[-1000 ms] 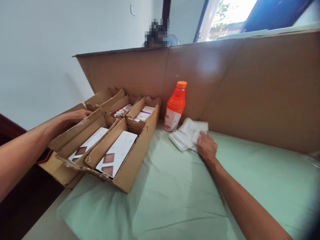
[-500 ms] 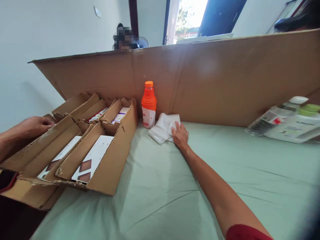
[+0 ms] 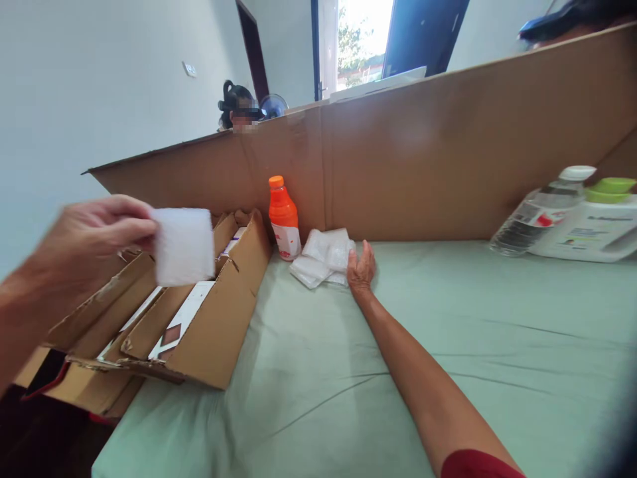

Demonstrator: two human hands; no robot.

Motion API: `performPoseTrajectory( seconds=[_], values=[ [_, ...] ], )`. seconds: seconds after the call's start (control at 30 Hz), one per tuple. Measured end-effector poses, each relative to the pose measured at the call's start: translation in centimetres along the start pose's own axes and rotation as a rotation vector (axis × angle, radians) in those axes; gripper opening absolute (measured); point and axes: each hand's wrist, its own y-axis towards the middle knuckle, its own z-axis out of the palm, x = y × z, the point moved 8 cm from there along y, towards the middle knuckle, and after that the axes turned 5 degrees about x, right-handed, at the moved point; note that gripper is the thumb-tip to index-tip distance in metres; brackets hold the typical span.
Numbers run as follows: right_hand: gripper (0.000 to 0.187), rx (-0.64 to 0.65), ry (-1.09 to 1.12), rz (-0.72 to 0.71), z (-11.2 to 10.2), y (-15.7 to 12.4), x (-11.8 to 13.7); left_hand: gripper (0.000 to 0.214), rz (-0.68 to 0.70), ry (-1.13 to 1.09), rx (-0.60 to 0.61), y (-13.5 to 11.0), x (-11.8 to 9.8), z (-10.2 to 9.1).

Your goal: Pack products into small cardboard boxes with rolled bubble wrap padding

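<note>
Pinched in my left hand (image 3: 107, 229) is a white square bubble-wrap pouch (image 3: 184, 247), raised above the cardboard boxes. It covers part of the divided cardboard box (image 3: 223, 318), whose slots hold flat white cartons (image 3: 192, 309). My right hand (image 3: 362, 271) rests on the green sheet with its fingers apart, its thumb side against a small pile of similar clear bubble-wrap pouches (image 3: 323, 255). Just left of that pile stands an orange bottle (image 3: 283, 219) with a white label.
A long cardboard panel (image 3: 423, 153) stands across the back. Against it at the right lean a clear plastic bottle (image 3: 540, 216) and a white jug (image 3: 592, 229) with a green cap. Beyond the panel, a person's head (image 3: 236, 103) shows beside a fan (image 3: 273, 106).
My left hand has risen from the far-left box slot and now holds a bubble-wrap pouch. My right hand has shifted slightly off the pile to its right edge. The view has tilted.
</note>
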Motion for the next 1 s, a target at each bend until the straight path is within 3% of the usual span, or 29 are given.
performPoseTrajectory(
  seconds=[0.1, 0.17, 0.3, 0.4, 0.53, 0.77, 0.87, 1.0],
  values=[
    [0.059, -0.024, 0.048, 0.008, -0.2, 0.2, -0.5, 0.023, 0.039, -0.226, 0.283, 0.2, -5.3, 9.5],
    [0.059, -0.031, 0.068, 0.007, -0.2, 0.2, -0.7, 0.015, 0.071, -0.221, 0.384, 1.4, -6.9, 14.8],
    [0.057, -0.021, 0.079, 0.01, 0.2, 0.1, -1.0, 0.008, 0.103, -0.099, 0.434, 5.5, -7.0, 23.7],
    [0.054, 0.006, 0.064, 0.017, 0.5, -0.1, -1.0, 0.02, 0.11, -0.005, 0.384, 8.4, -5.7, 28.6],
    [0.052, 0.063, 0.01, 0.032, 0.6, -0.5, -0.7, 0.045, 0.194, 0.119, 0.331, 8.3, -3.6, 33.7],
    [0.041, 0.198, -0.08, 0.017, 1.3, -1.2, 0.2, 0.052, 0.295, 0.287, 0.492, 2.1, 0.3, 41.6],
    [0.039, 0.213, -0.088, 0.017, 1.5, -1.2, 0.2, 0.048, 0.288, 0.322, 0.557, 1.6, 1.4, 43.2],
    [0.045, 0.156, -0.063, 0.032, 1.1, -0.9, -0.2, 0.053, 0.255, 0.34, 0.54, 2.1, 1.6, 42.8]
  ],
)
